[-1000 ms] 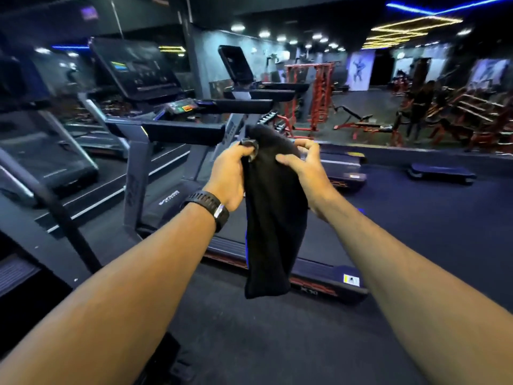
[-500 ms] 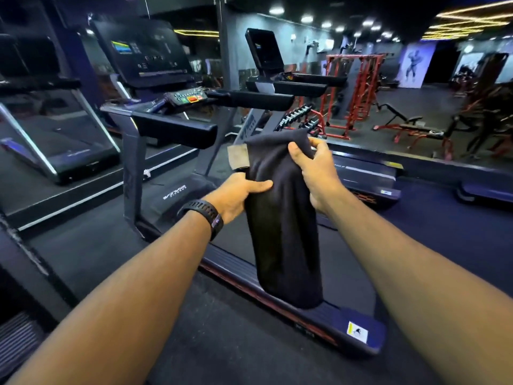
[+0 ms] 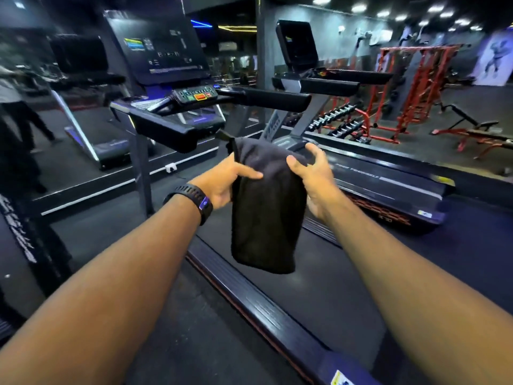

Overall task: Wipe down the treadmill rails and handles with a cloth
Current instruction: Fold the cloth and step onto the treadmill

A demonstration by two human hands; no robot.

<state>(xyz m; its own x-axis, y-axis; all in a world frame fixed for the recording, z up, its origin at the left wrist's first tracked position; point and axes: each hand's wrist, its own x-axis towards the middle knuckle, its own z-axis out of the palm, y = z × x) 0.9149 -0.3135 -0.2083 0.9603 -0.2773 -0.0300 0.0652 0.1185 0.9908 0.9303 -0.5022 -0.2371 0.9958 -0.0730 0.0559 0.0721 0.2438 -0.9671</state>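
Note:
A black cloth (image 3: 265,218) hangs folded in front of me, above the treadmill belt (image 3: 319,287). My left hand (image 3: 230,182), with a black watch at the wrist, grips the cloth's left edge near the top. My right hand (image 3: 316,176) holds the top right of the cloth, thumb in front and fingers spread behind. The treadmill's left handle (image 3: 172,132) and right handle (image 3: 277,98) stick out toward me just beyond the cloth, under the console (image 3: 163,51). Its left side rail (image 3: 249,298) runs along the belt below my arms.
A second treadmill (image 3: 374,179) stands to the right, another at the far left (image 3: 91,134). Red racks (image 3: 410,87), a dumbbell rack (image 3: 338,120) and a bench (image 3: 477,132) fill the back right. A person's legs (image 3: 19,120) show at the left edge.
I have come closer to the treadmill and now stand at its rear end. My left hand has slid up onto the cloth's left edge; the cloth stays held in both hands.

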